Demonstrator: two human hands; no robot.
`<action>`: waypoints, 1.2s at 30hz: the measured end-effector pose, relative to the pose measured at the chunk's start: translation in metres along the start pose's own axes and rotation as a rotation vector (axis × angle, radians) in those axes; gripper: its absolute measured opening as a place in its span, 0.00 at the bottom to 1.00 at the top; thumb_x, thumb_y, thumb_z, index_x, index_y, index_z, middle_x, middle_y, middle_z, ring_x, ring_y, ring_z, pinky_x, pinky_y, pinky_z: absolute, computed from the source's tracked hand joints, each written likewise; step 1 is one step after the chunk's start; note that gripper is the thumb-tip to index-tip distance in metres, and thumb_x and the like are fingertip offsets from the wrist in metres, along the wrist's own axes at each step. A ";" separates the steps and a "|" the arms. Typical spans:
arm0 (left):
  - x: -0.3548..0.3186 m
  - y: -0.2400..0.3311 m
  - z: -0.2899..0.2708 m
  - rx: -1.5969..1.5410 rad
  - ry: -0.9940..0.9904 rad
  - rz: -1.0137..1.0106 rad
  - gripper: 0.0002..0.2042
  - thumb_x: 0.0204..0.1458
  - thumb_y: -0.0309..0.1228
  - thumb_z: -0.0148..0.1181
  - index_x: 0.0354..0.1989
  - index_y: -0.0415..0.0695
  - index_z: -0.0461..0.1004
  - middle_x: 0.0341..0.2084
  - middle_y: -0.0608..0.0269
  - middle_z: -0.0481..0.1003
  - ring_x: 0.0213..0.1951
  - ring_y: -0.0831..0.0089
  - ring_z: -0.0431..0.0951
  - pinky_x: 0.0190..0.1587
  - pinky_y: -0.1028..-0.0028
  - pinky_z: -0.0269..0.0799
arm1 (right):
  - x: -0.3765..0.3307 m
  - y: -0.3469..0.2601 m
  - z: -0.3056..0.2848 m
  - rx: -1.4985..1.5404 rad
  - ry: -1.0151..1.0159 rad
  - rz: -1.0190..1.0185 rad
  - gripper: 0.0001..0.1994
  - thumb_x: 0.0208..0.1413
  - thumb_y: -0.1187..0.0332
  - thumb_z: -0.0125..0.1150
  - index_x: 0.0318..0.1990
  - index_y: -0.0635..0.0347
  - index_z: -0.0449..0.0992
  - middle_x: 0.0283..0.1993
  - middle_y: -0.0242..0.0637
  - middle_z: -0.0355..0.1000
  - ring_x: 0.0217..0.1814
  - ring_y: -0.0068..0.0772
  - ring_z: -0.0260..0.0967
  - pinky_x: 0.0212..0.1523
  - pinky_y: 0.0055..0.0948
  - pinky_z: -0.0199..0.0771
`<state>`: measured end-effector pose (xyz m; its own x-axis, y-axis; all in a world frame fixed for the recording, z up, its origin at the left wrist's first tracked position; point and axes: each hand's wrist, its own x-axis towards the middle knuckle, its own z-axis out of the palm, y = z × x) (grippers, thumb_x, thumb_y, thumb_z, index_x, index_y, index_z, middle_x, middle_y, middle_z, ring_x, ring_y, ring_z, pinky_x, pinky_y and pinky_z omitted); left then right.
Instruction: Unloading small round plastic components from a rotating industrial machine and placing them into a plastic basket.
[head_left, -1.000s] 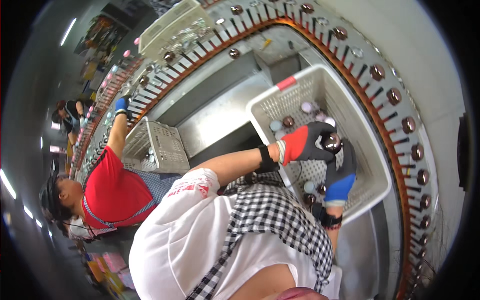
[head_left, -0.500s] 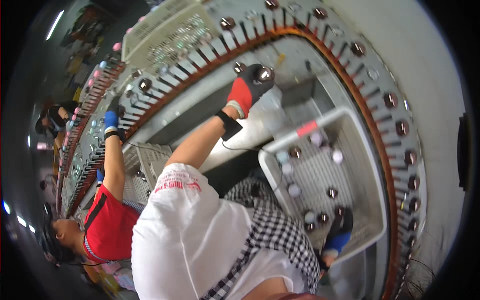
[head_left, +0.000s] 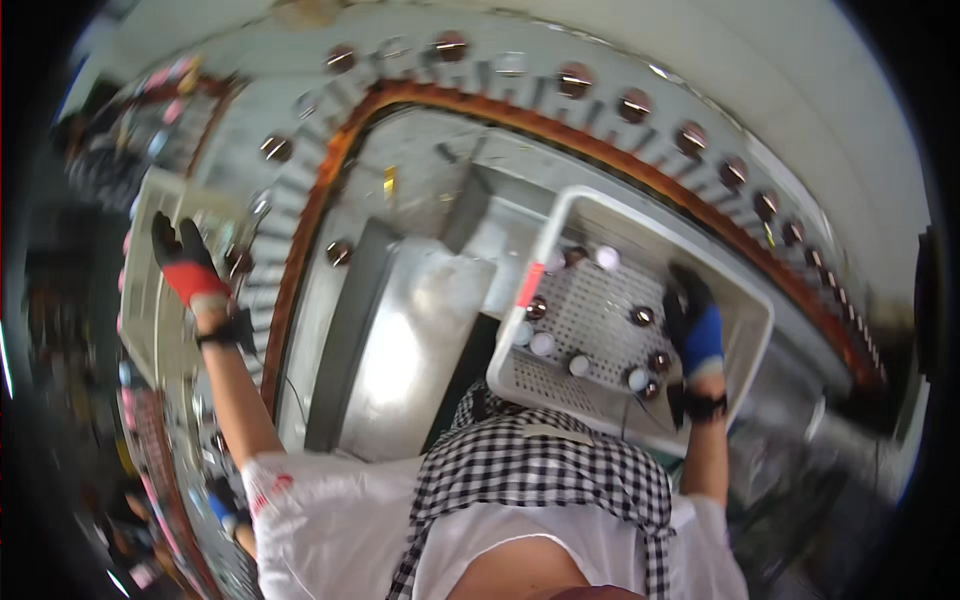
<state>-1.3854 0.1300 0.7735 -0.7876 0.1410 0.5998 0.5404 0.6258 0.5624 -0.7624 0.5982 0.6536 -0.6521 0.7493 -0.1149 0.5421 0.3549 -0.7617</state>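
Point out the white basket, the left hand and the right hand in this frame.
white basket (head_left: pixel 745 300): head view, on its far rim.
left hand (head_left: pixel 185 265): head view, on the glove's red back.
right hand (head_left: pixel 700 335): head view, on the glove's blue back.

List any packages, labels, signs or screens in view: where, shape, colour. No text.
Red label: small upright strip on the near left rim of the white plastic basket, by the right hand.
Yellow tag: small upright patch on the grey machine panel, upper middle; blurred.
No packages or screens show.

Left hand red-black glove; right hand blue-black glove; white sleeves.
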 end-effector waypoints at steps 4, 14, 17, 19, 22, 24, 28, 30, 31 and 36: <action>-0.152 0.139 0.130 -0.414 -0.625 -0.039 0.24 0.63 0.20 0.62 0.69 0.35 0.72 0.65 0.47 0.77 0.68 0.61 0.74 0.72 0.65 0.65 | 0.091 -0.019 -0.025 -0.001 0.310 -0.370 0.23 0.64 0.69 0.70 0.65 0.60 0.77 0.62 0.52 0.79 0.64 0.46 0.78 0.64 0.39 0.75; -0.338 0.318 0.291 -0.668 -1.157 0.002 0.25 0.62 0.23 0.60 0.69 0.36 0.68 0.58 0.38 0.78 0.62 0.44 0.79 0.65 0.59 0.73 | 0.298 -0.142 0.070 -0.371 -0.051 -0.320 0.15 0.57 0.59 0.68 0.42 0.63 0.86 0.48 0.59 0.81 0.48 0.65 0.81 0.51 0.53 0.83; -0.326 0.313 0.254 -0.393 -0.995 0.436 0.23 0.62 0.24 0.60 0.66 0.35 0.70 0.59 0.40 0.78 0.63 0.44 0.77 0.66 0.59 0.72 | 0.171 -0.156 0.067 -0.372 0.025 -0.708 0.08 0.53 0.69 0.67 0.38 0.60 0.86 0.35 0.52 0.81 0.40 0.59 0.80 0.42 0.52 0.81; -0.331 0.296 0.246 -0.712 -1.073 0.092 0.21 0.62 0.24 0.59 0.64 0.36 0.72 0.60 0.39 0.77 0.64 0.43 0.76 0.67 0.59 0.71 | 0.109 -0.178 0.007 -0.136 -0.330 -0.669 0.16 0.53 0.59 0.73 0.45 0.59 0.85 0.41 0.49 0.83 0.48 0.54 0.81 0.51 0.49 0.80; -0.300 0.353 0.244 -0.629 -1.122 0.019 0.21 0.63 0.23 0.57 0.65 0.35 0.72 0.59 0.41 0.78 0.63 0.48 0.78 0.66 0.61 0.71 | 0.160 -0.165 -0.056 -0.289 0.192 -0.504 0.21 0.57 0.54 0.71 0.55 0.53 0.84 0.46 0.48 0.85 0.53 0.53 0.82 0.53 0.46 0.81; -0.303 0.364 0.249 -0.693 -1.102 0.049 0.20 0.64 0.24 0.58 0.64 0.36 0.73 0.54 0.46 0.81 0.56 0.58 0.81 0.61 0.63 0.74 | 0.225 -0.110 -0.067 -0.364 0.358 -0.465 0.19 0.57 0.53 0.71 0.50 0.55 0.86 0.47 0.50 0.84 0.50 0.57 0.82 0.49 0.49 0.81; -0.289 0.372 0.250 -0.661 -1.172 -0.034 0.21 0.64 0.24 0.57 0.65 0.36 0.72 0.56 0.45 0.80 0.59 0.54 0.80 0.63 0.63 0.73 | 0.187 -0.094 -0.017 -0.557 0.230 -0.521 0.14 0.55 0.56 0.66 0.35 0.56 0.88 0.40 0.54 0.83 0.44 0.59 0.81 0.47 0.53 0.82; -0.281 0.378 0.248 -0.627 -1.201 -0.102 0.21 0.64 0.24 0.56 0.66 0.36 0.72 0.58 0.43 0.79 0.61 0.51 0.79 0.66 0.62 0.72 | 0.118 -0.138 -0.067 -0.219 -0.275 -0.457 0.12 0.57 0.61 0.69 0.44 0.55 0.86 0.46 0.49 0.82 0.52 0.55 0.80 0.55 0.47 0.79; -0.278 0.382 0.249 -0.605 -1.155 0.005 0.21 0.64 0.24 0.56 0.66 0.36 0.72 0.58 0.44 0.80 0.61 0.51 0.79 0.65 0.63 0.72 | 0.120 -0.125 -0.077 -0.186 -0.065 -0.550 0.17 0.54 0.60 0.73 0.48 0.57 0.85 0.48 0.50 0.82 0.51 0.56 0.80 0.55 0.47 0.78; -0.273 0.427 0.247 -0.550 -1.252 -0.164 0.20 0.65 0.27 0.58 0.65 0.42 0.74 0.46 0.55 0.83 0.40 0.67 0.83 0.44 0.67 0.80 | 0.231 -0.012 -0.185 -0.352 0.049 0.103 0.18 0.58 0.57 0.68 0.52 0.56 0.85 0.51 0.50 0.83 0.52 0.60 0.79 0.53 0.48 0.81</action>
<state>-1.0128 0.5484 0.7088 -0.4337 0.8691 -0.2378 0.2317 0.3626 0.9027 -0.8221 0.8704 0.7543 -0.5633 0.8138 -0.1428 0.7582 0.4404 -0.4808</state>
